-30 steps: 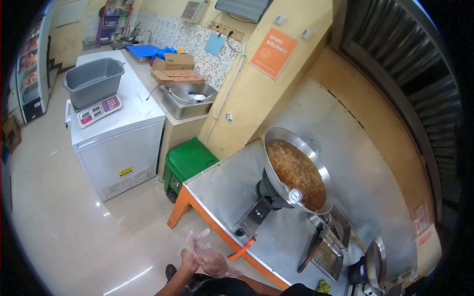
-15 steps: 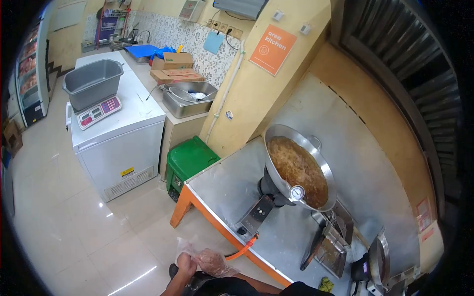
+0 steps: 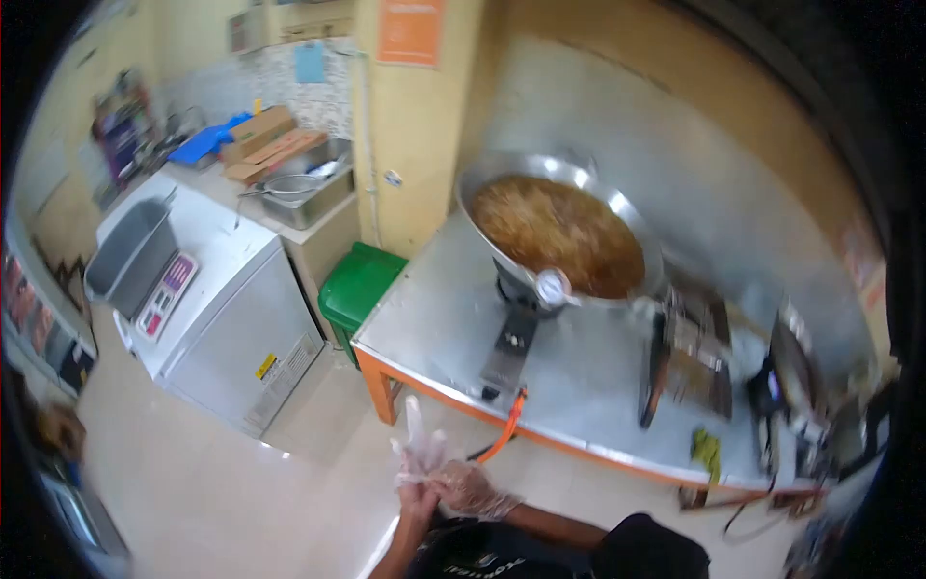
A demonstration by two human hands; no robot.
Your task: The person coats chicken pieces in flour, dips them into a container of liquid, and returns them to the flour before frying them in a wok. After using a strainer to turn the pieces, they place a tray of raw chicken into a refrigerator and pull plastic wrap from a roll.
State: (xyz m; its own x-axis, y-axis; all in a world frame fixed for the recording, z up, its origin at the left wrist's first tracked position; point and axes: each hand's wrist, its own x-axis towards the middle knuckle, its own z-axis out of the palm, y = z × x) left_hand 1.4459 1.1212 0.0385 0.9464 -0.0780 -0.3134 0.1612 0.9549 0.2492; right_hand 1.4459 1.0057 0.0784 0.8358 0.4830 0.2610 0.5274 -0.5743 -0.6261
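A loose clear plastic glove (image 3: 422, 452) stands up above my hands, its thin fingers spread and pale. My left hand (image 3: 417, 496) is bare and closed at the lower edge of this glove. Beside it on the right, my right hand (image 3: 468, 487) wears another clear plastic glove, and its fingers are closed on the loose glove's cuff. Both hands are close together in front of my body, below the front edge of the metal table (image 3: 434, 309). Motion blur hides the exact finger positions.
A large wok (image 3: 637, 227) of bubbling brown oil sits on a burner, with a dial thermometer (image 3: 553, 287) at its rim. An orange hose (image 3: 506, 429) hangs over the table's front edge. A green bin (image 3: 362, 280) and white chest freezer (image 3: 241, 333) stand to the left.
The view has turned, and my hands appear farther right and slightly higher. The loose glove's fingers now extend upward, and my right hand has come against my left hand.
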